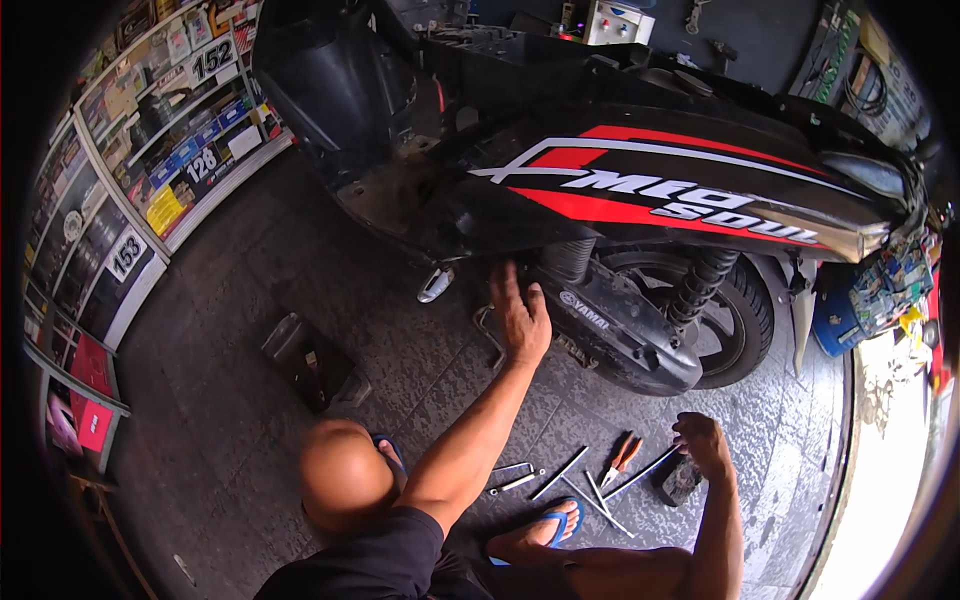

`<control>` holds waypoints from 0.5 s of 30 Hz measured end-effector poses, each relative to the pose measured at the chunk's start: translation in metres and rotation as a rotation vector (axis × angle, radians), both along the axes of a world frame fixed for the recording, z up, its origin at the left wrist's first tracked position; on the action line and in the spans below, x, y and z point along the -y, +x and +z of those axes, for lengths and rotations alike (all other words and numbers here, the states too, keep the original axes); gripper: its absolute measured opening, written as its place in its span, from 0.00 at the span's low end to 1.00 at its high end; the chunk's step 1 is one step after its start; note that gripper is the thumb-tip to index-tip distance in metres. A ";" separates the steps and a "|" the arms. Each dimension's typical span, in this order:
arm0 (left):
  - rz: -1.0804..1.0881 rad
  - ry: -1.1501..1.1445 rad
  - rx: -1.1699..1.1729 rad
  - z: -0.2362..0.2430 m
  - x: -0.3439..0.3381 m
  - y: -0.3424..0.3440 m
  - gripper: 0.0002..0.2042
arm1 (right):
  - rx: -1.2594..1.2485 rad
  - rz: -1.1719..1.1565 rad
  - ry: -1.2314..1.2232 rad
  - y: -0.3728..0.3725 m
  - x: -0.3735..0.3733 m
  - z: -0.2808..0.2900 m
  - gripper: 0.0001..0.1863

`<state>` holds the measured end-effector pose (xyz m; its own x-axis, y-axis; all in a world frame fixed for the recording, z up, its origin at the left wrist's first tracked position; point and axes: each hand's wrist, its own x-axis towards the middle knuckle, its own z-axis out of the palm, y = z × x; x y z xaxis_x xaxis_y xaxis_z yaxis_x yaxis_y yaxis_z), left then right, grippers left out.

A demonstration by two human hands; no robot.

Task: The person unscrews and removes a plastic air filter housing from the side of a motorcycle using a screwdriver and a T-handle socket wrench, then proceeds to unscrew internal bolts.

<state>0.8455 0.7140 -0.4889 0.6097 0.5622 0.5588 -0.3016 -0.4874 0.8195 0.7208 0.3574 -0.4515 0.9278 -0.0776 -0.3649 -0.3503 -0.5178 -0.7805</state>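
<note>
A black scooter with a red-striped side panel [600,205] stands before me, its transmission cover [625,335] and rear wheel [740,320] exposed below. My left hand [520,315] reaches under the panel beside that cover, fingers extended; whether the fingertips touch anything is unclear. At lower right, my right hand [702,445] is closed around the end of a long metal wrench [650,467]. Orange-handled pliers [625,452], T-wrenches [565,470] and smaller wrenches [515,482] lie on the floor near my foot. A dark lumpy object [676,480] sits just below my right hand.
Shelving packed with boxes [195,130] lines the left. A dark tray [300,350] with a brush lies left of my legs on the tiled floor [220,420]. A cluttered blue container [840,320] stands beside the scooter's rear, near a bright threshold at the right.
</note>
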 end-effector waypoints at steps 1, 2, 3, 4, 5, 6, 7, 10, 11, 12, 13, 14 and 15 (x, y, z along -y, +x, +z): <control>0.033 0.097 0.043 0.000 -0.002 0.004 0.20 | 0.020 -0.017 0.035 -0.001 -0.003 0.002 0.18; 0.035 0.121 0.050 0.000 -0.002 0.005 0.18 | 0.009 -0.057 0.026 -0.001 -0.006 0.006 0.18; 0.041 0.110 0.046 0.000 -0.003 0.007 0.18 | 0.018 -0.062 0.013 0.000 -0.011 0.011 0.18; -0.016 0.051 0.054 -0.001 -0.005 0.008 0.19 | 0.056 -0.028 -0.039 0.002 -0.019 0.017 0.19; -0.074 -0.011 0.064 -0.002 -0.006 0.008 0.19 | 0.044 -0.041 -0.137 0.006 -0.026 0.024 0.19; -0.068 -0.024 0.062 -0.003 -0.007 0.009 0.19 | 0.270 0.029 -0.236 0.010 -0.038 0.030 0.19; -0.049 0.012 0.081 -0.004 -0.008 0.008 0.19 | 0.409 0.038 -0.387 0.016 -0.054 0.034 0.19; -0.057 0.014 0.066 -0.008 -0.009 0.007 0.20 | 0.765 0.157 -0.547 0.042 -0.097 0.055 0.27; -0.080 -0.016 0.044 -0.008 -0.009 0.006 0.21 | 0.891 0.247 -0.642 0.053 -0.114 0.060 0.32; -0.084 -0.018 0.034 -0.009 -0.009 0.006 0.21 | 0.894 0.271 -0.634 0.066 -0.131 0.064 0.38; -0.090 -0.003 0.043 -0.009 -0.010 0.005 0.22 | 0.917 0.319 -0.639 0.079 -0.147 0.069 0.45; -0.094 -0.007 0.047 -0.009 -0.011 0.004 0.24 | 0.915 0.322 -0.643 0.091 -0.162 0.073 0.45; -0.096 0.008 0.052 -0.009 -0.013 0.004 0.24 | 0.846 0.393 -0.718 0.103 -0.174 0.077 0.51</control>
<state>0.8494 0.7265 -0.4981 0.6308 0.4977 0.5952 -0.3893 -0.4606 0.7977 0.8238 0.5318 -0.3750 0.8594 0.3307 0.3899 0.4211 -0.8904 -0.1730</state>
